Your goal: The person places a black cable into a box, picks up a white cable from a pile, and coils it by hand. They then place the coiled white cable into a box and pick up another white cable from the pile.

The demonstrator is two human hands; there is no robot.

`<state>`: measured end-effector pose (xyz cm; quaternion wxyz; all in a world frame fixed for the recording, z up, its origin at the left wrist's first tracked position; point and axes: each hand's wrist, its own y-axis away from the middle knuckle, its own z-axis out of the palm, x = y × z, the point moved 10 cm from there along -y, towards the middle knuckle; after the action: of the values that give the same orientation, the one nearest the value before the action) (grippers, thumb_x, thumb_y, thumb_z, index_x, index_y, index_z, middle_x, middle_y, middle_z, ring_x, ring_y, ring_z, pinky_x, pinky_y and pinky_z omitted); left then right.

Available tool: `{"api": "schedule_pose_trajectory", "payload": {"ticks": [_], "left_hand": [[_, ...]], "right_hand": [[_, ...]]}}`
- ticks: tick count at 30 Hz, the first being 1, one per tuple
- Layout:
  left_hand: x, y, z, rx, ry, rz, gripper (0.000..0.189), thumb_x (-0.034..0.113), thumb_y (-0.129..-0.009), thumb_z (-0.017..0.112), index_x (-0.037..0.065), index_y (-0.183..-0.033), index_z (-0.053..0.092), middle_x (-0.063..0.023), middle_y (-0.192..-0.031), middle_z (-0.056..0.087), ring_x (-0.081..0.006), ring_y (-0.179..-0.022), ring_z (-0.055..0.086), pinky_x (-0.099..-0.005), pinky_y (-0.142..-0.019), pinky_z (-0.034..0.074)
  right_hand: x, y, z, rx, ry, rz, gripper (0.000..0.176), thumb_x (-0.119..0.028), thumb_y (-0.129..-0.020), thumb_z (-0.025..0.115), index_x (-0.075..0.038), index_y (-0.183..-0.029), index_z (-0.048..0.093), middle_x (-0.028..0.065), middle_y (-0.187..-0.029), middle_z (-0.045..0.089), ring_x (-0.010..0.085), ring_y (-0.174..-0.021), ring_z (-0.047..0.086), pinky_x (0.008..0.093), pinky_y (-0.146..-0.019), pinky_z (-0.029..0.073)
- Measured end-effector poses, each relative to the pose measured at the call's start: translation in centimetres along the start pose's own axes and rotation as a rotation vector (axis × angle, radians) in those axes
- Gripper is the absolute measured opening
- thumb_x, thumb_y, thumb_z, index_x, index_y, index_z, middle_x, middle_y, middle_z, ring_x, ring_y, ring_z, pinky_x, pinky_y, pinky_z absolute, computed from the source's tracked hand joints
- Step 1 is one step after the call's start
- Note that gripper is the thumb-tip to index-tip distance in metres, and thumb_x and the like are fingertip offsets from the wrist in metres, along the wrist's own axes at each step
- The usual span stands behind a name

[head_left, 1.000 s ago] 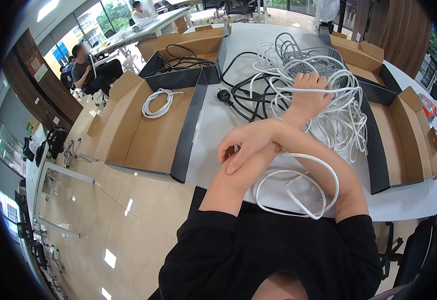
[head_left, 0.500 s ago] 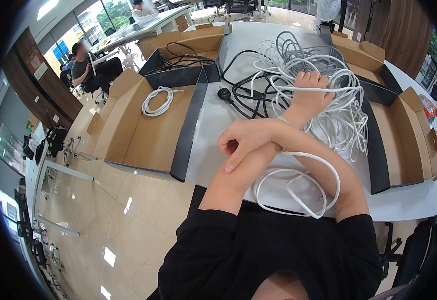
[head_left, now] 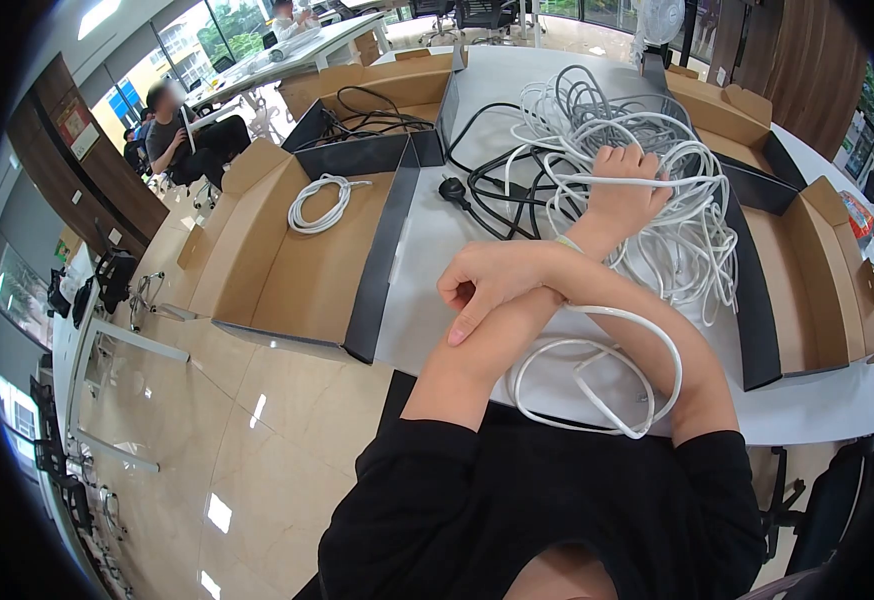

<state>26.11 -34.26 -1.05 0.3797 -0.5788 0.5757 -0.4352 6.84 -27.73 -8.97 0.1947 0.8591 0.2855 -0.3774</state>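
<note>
My forearms are crossed, with the right one over the left. My left hand [head_left: 627, 188] reaches into the tangle of white and grey cables [head_left: 692, 235]; its fingers are curled and a white cable runs across it. My right hand [head_left: 487, 285] rests on my left forearm, fingers curled with the thumb pressed to the skin; whether anything is inside is hidden. A loop of white cable [head_left: 647, 400] comes out from between my arms and lies at the table's near edge. Left of the tangle are black cables with a plug [head_left: 454, 191].
An open box [head_left: 292, 285] on the left contains a coiled white cable [head_left: 319, 204]. Behind it, another box [head_left: 397, 75] has black cables in it. Two more open boxes [head_left: 802, 285] [head_left: 722, 115] stand on the right. A seated person [head_left: 182, 140] is at far left.
My hands and the cables hold the same position. The whole view has shifted very slightly. A person in the far background has moved their arms.
</note>
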Motion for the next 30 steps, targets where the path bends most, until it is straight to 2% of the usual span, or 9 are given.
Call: {"api": "schedule_pose_trajectory", "payload": {"ticks": [3, 6, 8, 12, 14, 24, 27, 29, 30], "left_hand": [[0.0, 0.0, 0.0, 0.003, 0.000, 0.004, 0.020, 0.024, -0.069, 0.058, 0.006, -0.064, 0.050, -0.0088, -0.062, 0.047, -0.0241, -0.059, 0.047, -0.0366, -0.061, 0.033], [0.0, 0.1, 0.0, -0.003, 0.001, 0.004, 0.020, 0.024, -0.069, 0.058, 0.006, -0.064, 0.050, -0.0088, -0.062, 0.047, -0.0241, -0.059, 0.047, -0.0366, -0.060, 0.033], [0.0, 0.1, 0.0, -0.004, 0.006, 0.006, 0.020, 0.025, -0.069, 0.057, 0.006, -0.065, 0.050, -0.0089, -0.063, 0.047, -0.0241, -0.059, 0.047, -0.0366, -0.061, 0.033], [-0.1, 0.1, 0.1, -0.005, -0.003, -0.002, 0.021, 0.025, -0.069, 0.058, 0.006, -0.065, 0.050, -0.0089, -0.063, 0.047, -0.0241, -0.059, 0.047, -0.0368, -0.061, 0.033], [0.0, 0.1, 0.1, 0.003, 0.003, 0.005, 0.021, 0.025, -0.069, 0.058, 0.006, -0.064, 0.050, -0.0089, -0.063, 0.047, -0.0241, -0.059, 0.047, -0.0369, -0.060, 0.033], [0.0, 0.1, -0.1, 0.012, 0.009, 0.006, 0.021, 0.025, -0.069, 0.059, 0.006, -0.064, 0.050, -0.0090, -0.062, 0.047, -0.0241, -0.058, 0.047, -0.0370, -0.060, 0.033], [0.0, 0.1, 0.0, 0.011, 0.006, 0.006, 0.021, 0.025, -0.069, 0.058, 0.006, -0.064, 0.050, -0.0089, -0.062, 0.047, -0.0242, -0.058, 0.047, -0.0368, -0.060, 0.033], [0.0, 0.1, -0.2, 0.021, 0.012, 0.009, 0.021, 0.025, -0.069, 0.058, 0.006, -0.064, 0.050, -0.0089, -0.062, 0.046, -0.0243, -0.058, 0.047, -0.0368, -0.060, 0.033], [0.0, 0.0, -0.2, 0.021, 0.012, 0.009, 0.021, 0.025, -0.069, 0.058, 0.006, -0.064, 0.050, -0.0089, -0.062, 0.046, -0.0243, -0.058, 0.047, -0.0368, -0.060, 0.033]], "right_hand": [[-0.2, 0.0, -0.4, 0.028, 0.040, -0.015, 0.046, -0.043, -0.065, 0.071, 0.001, -0.064, 0.056, 0.0065, -0.060, 0.054, 0.0171, -0.057, 0.051, 0.0298, -0.050, 0.040], [0.0, 0.2, 0.0, -0.015, 0.042, -0.018, 0.042, -0.041, -0.068, 0.069, -0.001, -0.070, 0.056, 0.0058, -0.063, 0.055, 0.0162, -0.061, 0.052, 0.0285, -0.055, 0.041], [-0.5, 0.6, -0.1, 0.021, -0.149, -0.094, 0.040, -0.039, -0.069, 0.068, 0.000, -0.076, 0.058, 0.0070, -0.070, 0.058, 0.0169, -0.067, 0.055, 0.0282, -0.060, 0.043], [-0.1, 0.3, 0.7, -0.053, -0.166, -0.099, 0.042, -0.039, -0.070, 0.067, 0.001, -0.081, 0.059, 0.0089, -0.077, 0.060, 0.0177, -0.072, 0.056, 0.0283, -0.064, 0.044], [0.6, 0.1, 0.8, -0.081, -0.091, 0.002, 0.047, -0.044, -0.069, 0.067, 0.001, -0.080, 0.060, 0.0101, -0.075, 0.060, 0.0189, -0.070, 0.056, 0.0292, -0.062, 0.044], [0.8, 0.1, -0.1, -0.015, 0.137, 0.088, 0.057, -0.054, -0.065, 0.066, 0.002, -0.067, 0.055, 0.0090, -0.063, 0.055, 0.0196, -0.059, 0.052, 0.0313, -0.052, 0.040], [1.3, 0.5, 0.3, -0.061, 0.152, 0.121, 0.055, -0.053, -0.068, 0.064, 0.001, -0.074, 0.057, 0.0104, -0.070, 0.057, 0.0202, -0.066, 0.054, 0.0301, -0.058, 0.042], [0.8, 0.6, 0.9, -0.077, -0.090, 0.017, 0.053, -0.050, -0.072, 0.061, 0.002, -0.086, 0.059, 0.0120, -0.081, 0.059, 0.0205, -0.077, 0.055, 0.0290, -0.067, 0.044], [0.9, 0.6, 1.0, -0.077, -0.089, 0.017, 0.053, -0.050, -0.072, 0.061, 0.002, -0.086, 0.059, 0.0120, -0.081, 0.059, 0.0205, -0.077, 0.055, 0.0290, -0.067, 0.044]]}}
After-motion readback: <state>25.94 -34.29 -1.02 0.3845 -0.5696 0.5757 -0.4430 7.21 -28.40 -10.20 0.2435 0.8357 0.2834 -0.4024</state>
